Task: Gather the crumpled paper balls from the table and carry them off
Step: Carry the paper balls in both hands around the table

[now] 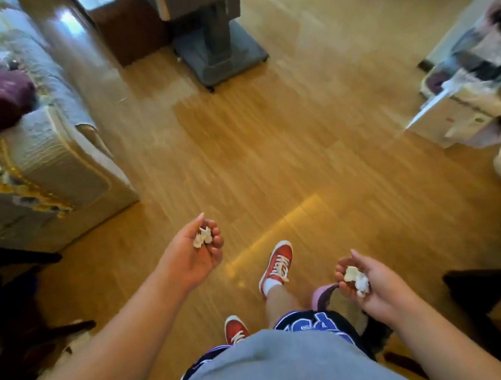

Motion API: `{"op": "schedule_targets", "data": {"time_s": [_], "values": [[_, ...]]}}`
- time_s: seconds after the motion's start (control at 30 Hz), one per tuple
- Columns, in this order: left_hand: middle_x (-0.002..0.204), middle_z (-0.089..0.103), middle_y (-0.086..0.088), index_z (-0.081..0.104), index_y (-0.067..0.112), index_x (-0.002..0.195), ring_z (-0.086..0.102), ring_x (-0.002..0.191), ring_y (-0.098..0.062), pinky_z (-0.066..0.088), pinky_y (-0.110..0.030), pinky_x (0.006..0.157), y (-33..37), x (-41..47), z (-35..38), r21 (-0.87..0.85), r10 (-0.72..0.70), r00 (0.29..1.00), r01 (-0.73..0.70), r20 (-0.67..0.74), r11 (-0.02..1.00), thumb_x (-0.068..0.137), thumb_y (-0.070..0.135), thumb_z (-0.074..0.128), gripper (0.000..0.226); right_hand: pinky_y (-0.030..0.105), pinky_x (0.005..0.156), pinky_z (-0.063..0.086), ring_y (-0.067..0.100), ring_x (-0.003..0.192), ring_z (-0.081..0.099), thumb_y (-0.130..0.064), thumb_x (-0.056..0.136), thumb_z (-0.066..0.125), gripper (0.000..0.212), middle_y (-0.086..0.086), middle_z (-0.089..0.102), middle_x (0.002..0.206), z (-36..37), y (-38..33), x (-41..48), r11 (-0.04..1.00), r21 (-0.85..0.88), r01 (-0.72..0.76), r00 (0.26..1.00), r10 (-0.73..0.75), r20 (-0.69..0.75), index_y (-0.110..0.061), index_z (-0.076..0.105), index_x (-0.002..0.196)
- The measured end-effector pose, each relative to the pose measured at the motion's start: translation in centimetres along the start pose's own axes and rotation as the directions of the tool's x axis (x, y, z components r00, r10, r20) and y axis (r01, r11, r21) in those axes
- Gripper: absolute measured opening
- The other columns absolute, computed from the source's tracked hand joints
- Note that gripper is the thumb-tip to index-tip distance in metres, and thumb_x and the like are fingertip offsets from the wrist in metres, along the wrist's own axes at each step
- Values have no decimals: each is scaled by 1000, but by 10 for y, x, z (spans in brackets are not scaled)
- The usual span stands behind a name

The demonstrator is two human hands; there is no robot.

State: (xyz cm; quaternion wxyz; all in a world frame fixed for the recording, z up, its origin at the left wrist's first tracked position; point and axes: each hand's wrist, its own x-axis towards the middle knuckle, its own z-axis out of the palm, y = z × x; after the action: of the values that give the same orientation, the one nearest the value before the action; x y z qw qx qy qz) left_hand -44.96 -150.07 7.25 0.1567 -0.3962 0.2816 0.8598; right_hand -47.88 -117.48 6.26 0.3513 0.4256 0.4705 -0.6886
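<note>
A honey-coloured wooden plank floor fills the view. A pale quilted fabric sofa sits at nine to ten o'clock, and a grey square-based pedestal stands at twelve. The left hand at seven o'clock and the right hand at five are both palm up with fingers curled inward. A red canvas sneaker is on the floor between them, near six. One small crumpled white paper ball lies cupped against the left fingertips. A second crumpled white paper ball is nestled in the right hand's curled fingers.
</note>
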Motion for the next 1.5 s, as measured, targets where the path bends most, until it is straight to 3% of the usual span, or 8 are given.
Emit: {"op": "schedule_targets", "data": {"time_s": [0.27,0.63,0.93,1.07,1.2,1.33,1.5], "values": [[59,58,4,60,17,68,56,49,-8,39,-16,42,53,107,117,95,-111,994,110,9,989,79,33,59,20,24,40,53,17,48,64,-28,94,55,29,10,65,59,6,-99,61,989,148,-24,999,30,-40,-4,61,77],[59,58,1,61,14,71,58,48,-11,44,-17,40,130,201,187,124,-159,981,172,-109,977,88,31,56,25,23,43,53,13,50,65,-29,95,54,28,6,66,61,76,-287,120,982,166,91,993,-101,55,-8,61,78],[60,59,1,60,14,73,58,48,-11,44,-17,40,208,346,309,292,-258,964,264,-58,919,90,31,55,25,22,41,53,13,48,65,-31,94,54,30,5,66,58,87,-412,180,927,331,176,984,-158,-78,-10,63,75],[64,59,0,63,14,71,57,52,-10,44,-18,43,221,399,394,455,-332,943,282,32,845,79,31,62,19,24,41,54,14,49,65,-29,94,54,29,7,67,61,60,-439,180,855,465,230,970,-164,-178,-8,64,76],[64,60,0,64,15,70,58,52,-11,44,-18,44,200,442,483,615,-443,895,326,44,718,82,31,61,20,25,42,53,15,50,65,-28,93,56,28,8,68,60,18,-444,169,750,580,318,931,-133,-339,-7,65,77],[62,60,0,66,14,64,58,49,-11,44,-18,42,142,471,566,731,-550,835,359,27,581,79,30,61,22,26,45,55,18,50,67,-29,91,60,26,9,69,60,-31,-435,159,622,688,373,889,-27,-457,-6,65,80],[60,57,2,66,15,62,56,49,-10,41,-17,42,41,489,669,844,-658,753,339,21,415,74,29,61,20,32,55,55,21,59,67,-30,91,60,27,12,70,68,-104,-428,155,454,794,405,870,75,-487,-3,65,90]]}}
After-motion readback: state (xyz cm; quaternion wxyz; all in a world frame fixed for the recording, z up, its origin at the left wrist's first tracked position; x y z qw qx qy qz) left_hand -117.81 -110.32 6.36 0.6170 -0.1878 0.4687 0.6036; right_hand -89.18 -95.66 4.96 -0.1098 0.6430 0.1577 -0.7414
